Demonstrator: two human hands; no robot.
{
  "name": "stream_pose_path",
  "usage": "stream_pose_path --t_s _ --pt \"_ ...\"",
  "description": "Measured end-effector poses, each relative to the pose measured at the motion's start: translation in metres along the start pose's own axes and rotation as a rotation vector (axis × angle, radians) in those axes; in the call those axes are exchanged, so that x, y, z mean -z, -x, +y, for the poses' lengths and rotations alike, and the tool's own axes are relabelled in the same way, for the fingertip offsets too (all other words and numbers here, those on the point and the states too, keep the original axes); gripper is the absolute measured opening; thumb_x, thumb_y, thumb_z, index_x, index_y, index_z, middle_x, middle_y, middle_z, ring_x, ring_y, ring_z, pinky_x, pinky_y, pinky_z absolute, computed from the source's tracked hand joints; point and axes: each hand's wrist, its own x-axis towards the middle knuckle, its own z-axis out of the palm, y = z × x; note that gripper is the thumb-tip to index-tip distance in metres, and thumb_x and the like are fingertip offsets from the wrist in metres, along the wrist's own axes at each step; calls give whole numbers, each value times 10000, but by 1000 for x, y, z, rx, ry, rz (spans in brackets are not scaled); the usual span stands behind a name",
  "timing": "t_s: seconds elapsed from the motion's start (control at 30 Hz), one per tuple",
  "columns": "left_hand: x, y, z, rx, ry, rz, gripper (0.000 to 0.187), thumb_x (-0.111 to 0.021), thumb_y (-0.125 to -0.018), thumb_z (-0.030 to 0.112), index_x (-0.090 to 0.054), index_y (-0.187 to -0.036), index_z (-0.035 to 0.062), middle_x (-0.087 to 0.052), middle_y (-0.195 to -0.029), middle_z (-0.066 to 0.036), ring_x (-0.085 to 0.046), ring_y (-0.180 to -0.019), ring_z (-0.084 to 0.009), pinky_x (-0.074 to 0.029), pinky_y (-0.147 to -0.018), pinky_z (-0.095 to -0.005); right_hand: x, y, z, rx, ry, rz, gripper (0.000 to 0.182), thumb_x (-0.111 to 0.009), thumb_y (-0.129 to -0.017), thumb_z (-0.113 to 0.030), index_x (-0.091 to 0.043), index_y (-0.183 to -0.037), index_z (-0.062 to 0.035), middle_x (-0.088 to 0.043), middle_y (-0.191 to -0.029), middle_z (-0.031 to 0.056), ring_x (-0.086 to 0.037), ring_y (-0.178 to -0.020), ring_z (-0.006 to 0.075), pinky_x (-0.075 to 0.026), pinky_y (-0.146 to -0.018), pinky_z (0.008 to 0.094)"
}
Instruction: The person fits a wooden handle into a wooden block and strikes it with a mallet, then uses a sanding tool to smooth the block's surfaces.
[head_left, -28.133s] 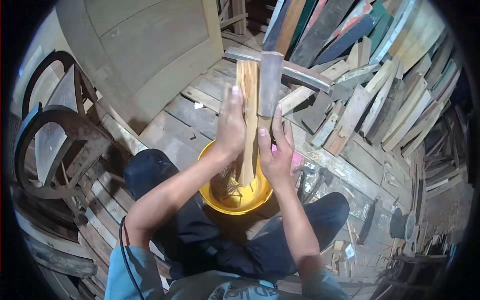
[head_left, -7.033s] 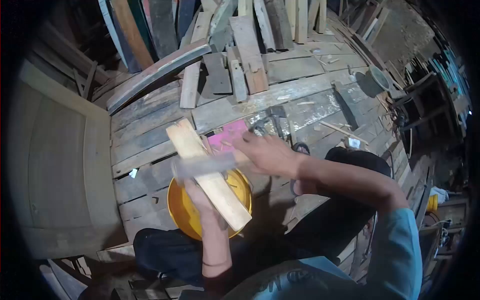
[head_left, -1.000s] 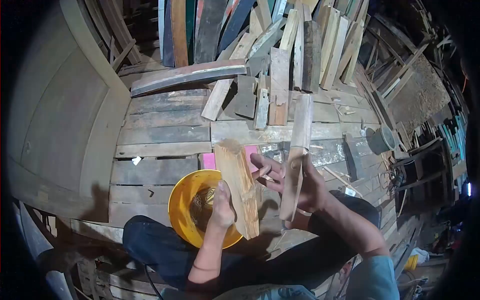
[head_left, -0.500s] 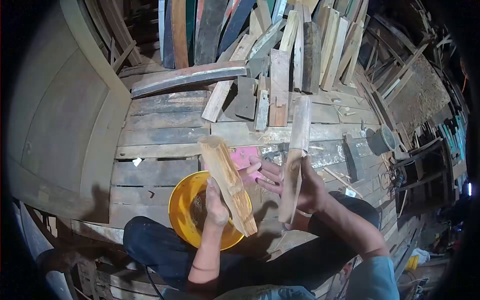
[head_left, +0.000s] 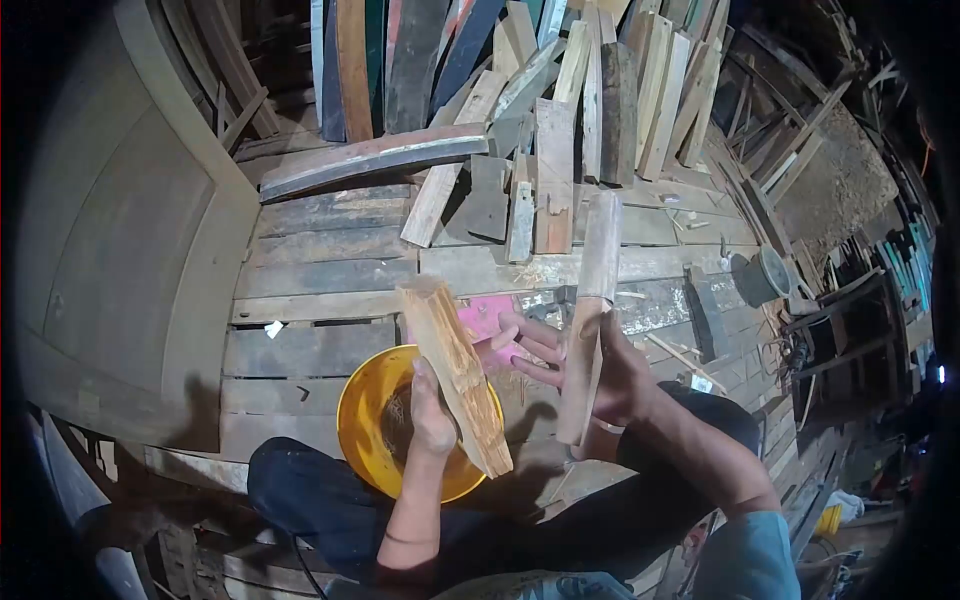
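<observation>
My left hand [head_left: 434,415] grips a rough, splintered block of wood [head_left: 462,375] from its left side. The block tilts above the rim of a yellow bucket [head_left: 352,425], which has dark matter and shavings in it. To the right, my right hand [head_left: 622,375] holds a long, narrow piece of wood [head_left: 598,270] nearly upright. Its upper part is pale grey and its lower part brown. The thumb side presses against this piece, while the other fingers stretch out left toward the block, their tips partly behind it. The two pieces are apart.
A pink sheet [head_left: 485,312] lies on the plank floor [head_left: 320,345] beyond the bucket. Offcuts and boards [head_left: 553,150] lean in a stack at the back. A wooden panel [head_left: 130,240] stands left, and a grey bucket [head_left: 765,278] stands right. My knees flank the yellow bucket.
The view has shifted very slightly. Both hands keep their hold on the wood, with almost no movement.
</observation>
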Motion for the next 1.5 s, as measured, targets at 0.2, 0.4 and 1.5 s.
stream_pose_path --t_s 0.2,0.4,1.5 --pt "-5 8 -6 95 -44 74 603 -189 -949 609 -481 -1028 87 -602 -1141 -263 -505 -582 -72 -425 -505 -206 -1 -3 2 -27 -56 5 846 -471 -865 -611 -225 -1449 -51 -280 -1492 127 -351 -1304 223 -270 -1117 370" --pt "6 5 -1 97 -12 -164 668 -156 -981 539 -404 -1268 -11 -568 -1215 -206 -523 -973 -179 -405 -850 -310 9 -4 8 29 29 -18 828 -443 -901 -600 -254 -1425 13 -351 -1455 101 -405 -1261 208 -305 -1093 360" --pt "-6 -14 -3 112 271 134 528 -567 -807 -9 -339 -1283 23 -507 -1125 -182 -565 -1051 -322 -506 -902 -463 0 -3 -6 125 1358 565 266 -660 -824 -160 -550 -992 14 -538 -675 63 -474 -629 110 -432 -593 308"
